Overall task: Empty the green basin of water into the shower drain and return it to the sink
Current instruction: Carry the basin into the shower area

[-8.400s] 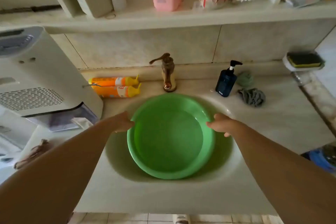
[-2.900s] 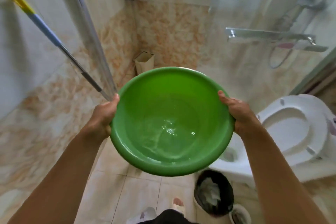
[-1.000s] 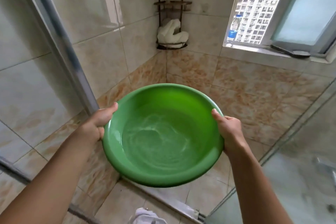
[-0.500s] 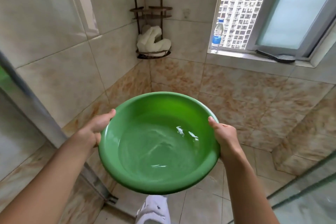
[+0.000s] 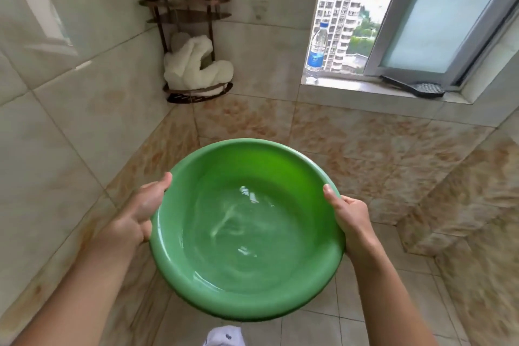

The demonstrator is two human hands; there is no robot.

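Observation:
I hold the round green basin (image 5: pixel 247 284) level in front of me, inside the tiled shower area. Rippling water covers its bottom. My left hand (image 5: pixel 137 213) grips the left rim with the thumb on top. My right hand (image 5: pixel 348 216) grips the right rim the same way. The basin hides the floor below it, and no drain is in view.
A metal corner rack (image 5: pixel 193 45) with a white towel (image 5: pixel 196 64) hangs in the far corner. A water bottle (image 5: pixel 317 50) stands on the window sill (image 5: pixel 379 90). Tiled walls close in on the left and ahead. A white slipper (image 5: pixel 224 337) shows at the bottom edge.
I carried the basin from the sink past the toilet and through the glass door into the shower. Over the last second the walls have come closer and the door frame has left view.

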